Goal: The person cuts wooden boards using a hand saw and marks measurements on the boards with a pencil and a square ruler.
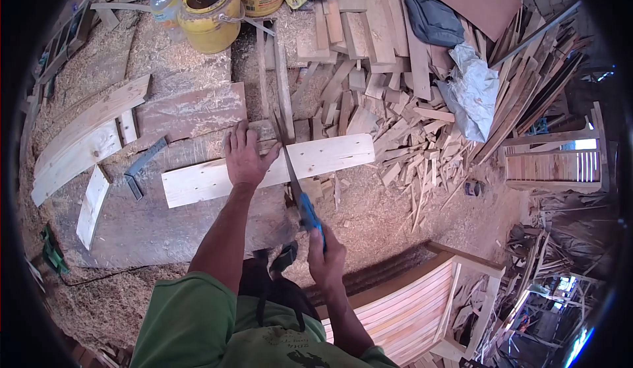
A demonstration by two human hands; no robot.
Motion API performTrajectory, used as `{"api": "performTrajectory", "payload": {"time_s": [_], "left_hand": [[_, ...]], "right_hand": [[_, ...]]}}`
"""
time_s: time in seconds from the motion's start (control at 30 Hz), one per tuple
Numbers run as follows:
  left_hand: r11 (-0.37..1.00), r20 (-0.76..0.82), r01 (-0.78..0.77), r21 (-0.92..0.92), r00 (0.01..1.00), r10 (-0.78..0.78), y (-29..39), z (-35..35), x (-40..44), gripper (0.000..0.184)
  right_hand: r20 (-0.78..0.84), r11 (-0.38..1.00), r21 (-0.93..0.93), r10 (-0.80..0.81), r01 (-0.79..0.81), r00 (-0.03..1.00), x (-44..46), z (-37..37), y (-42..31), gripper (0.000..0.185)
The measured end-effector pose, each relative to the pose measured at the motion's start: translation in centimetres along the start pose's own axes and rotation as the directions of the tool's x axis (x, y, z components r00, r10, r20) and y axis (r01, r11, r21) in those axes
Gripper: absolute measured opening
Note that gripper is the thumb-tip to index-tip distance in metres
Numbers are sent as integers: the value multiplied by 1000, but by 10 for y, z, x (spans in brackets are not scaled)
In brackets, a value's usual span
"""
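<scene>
A long pale board (330,155) lies across the edge of the work surface, its right part sticking out past it. My left hand (245,157) rests on the board with its fingers apart, pressing it beside the saw. My right hand (326,256) is wrapped round the blue handle of a handsaw (294,177). The blade crosses the board just right of my left thumb, its tip pointing away from me. Whether the blade has cut into the wood cannot be made out.
A metal square (145,163) and pale wood pieces (92,206) lie on the left. Yellow buckets (210,28) and a bottle (165,5) stand at the back. Offcuts (402,130) heap up on the right, near a slatted wooden piece (402,312). A green tool (54,250) is at far left.
</scene>
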State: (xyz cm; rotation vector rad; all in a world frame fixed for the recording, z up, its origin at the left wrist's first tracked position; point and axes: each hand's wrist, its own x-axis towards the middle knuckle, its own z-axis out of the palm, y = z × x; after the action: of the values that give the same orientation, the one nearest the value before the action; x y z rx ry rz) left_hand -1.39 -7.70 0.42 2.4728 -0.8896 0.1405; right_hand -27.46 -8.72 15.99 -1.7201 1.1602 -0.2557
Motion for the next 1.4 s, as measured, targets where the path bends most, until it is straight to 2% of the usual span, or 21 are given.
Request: {"api": "performTrajectory", "payload": {"time_s": [0.1,0.2,0.23,0.3,0.4,0.5,0.57,0.63,0.77,0.83,0.87,0.9,1.0,1.03,1.1,1.13,1.2,1.3,1.33,1.37,1.4], "left_hand": [[1000,-13,11,-6,1000,-11,0,-2,5,57],[999,-18,-10,-32,1000,9,2,-1,0,56],[999,-25,-14,-40,1000,13,2,-1,1,56],[1000,-34,-12,-24,999,11,-1,0,4,54],[1000,-3,-12,-16,1000,12,-4,4,2,60],[999,-13,-9,-31,1000,9,-1,2,-7,60],[1000,-41,-23,-6,999,23,-1,2,1,57],[1000,-50,-12,13,999,13,2,3,0,52],[993,-9,20,116,1000,-19,5,1,3,40],[994,5,58,97,998,-59,7,2,2,36],[993,9,72,88,997,-73,6,2,2,35],[994,-67,36,99,997,-29,4,3,2,34],[986,45,103,134,993,-109,7,2,2,33],[986,37,99,136,994,-105,9,3,4,33],[983,39,103,151,993,-110,7,4,1,33],[986,38,92,137,994,-98,8,2,-2,32],[988,11,86,125,996,-88,8,0,4,32],[987,52,107,118,992,-113,8,0,3,30],[987,46,104,124,993,-110,7,1,1,30],[987,34,100,127,994,-105,7,1,2,29],[987,17,93,131,995,-96,7,1,4,28]], "right_hand": [[-62,997,-2,-83,83,995,-34,-24,-7,39],[-49,999,-36,-3,2,999,-18,-14,-4,39],[-67,998,-47,-33,30,997,5,-3,-18,39],[1,989,-148,-22,22,1000,55,21,-10,40],[-22,996,-58,-67,65,998,70,37,-14,41],[-34,992,-58,-113,111,993,51,26,-19,38],[-72,993,-87,-90,83,993,9,2,-35,38],[-6,988,-152,27,-27,1000,-34,-30,-42,39],[-20,981,-188,35,-38,999,5,-9,-55,37],[-57,973,-184,-155,142,986,84,38,-23,37],[-39,964,-201,-186,175,982,123,57,-30,37],[-27,955,-218,-211,200,977,145,69,-37,37],[-31,975,-120,-191,186,981,136,63,-45,48],[-72,962,-141,-247,235,966,116,54,-26,47],[8,986,-165,28,-26,1000,44,4,-44,42],[40,980,-170,114,-106,993,8,-21,-66,43],[-5,990,-123,66,-66,998,-29,-37,-62,44],[-24,946,-322,35,-40,999,28,-4,-44,45],[-28,978,-210,1,-6,1000,68,25,-32,44],[-34,968,-228,-121,110,992,112,52,-17,42],[0,961,-236,-149,144,989,148,68,-30,42]]}}
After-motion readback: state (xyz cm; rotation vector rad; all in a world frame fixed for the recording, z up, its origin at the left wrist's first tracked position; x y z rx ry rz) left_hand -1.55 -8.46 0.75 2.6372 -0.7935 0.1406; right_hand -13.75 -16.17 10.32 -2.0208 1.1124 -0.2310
